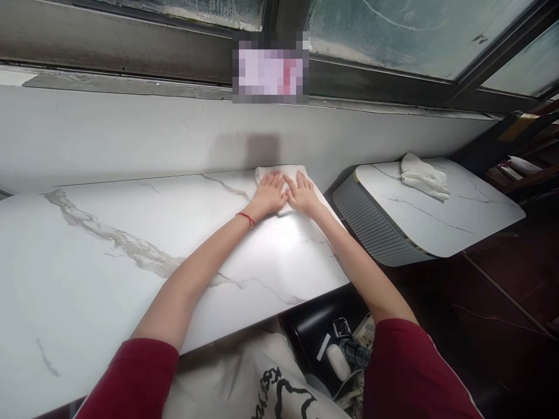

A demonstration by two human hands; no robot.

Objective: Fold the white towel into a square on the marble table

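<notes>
A white cloth [283, 172] lies at the far right corner of a white marble table [131, 244], against the wall. My left hand [268, 195] lies flat on the cloth with fingers stretched out; a red string is tied round its wrist. My right hand [302, 193] presses flat on the cloth beside it, fingers spread, the two hands touching. Most of the cloth is hidden under my hands.
To the right stands a second, rounded marble table [458, 215] with a ribbed grey side; another crumpled white cloth [424, 176] lies on it. A window sill and dark window frame run along the wall. Below the table edge sits a dark bin with small items [340, 349].
</notes>
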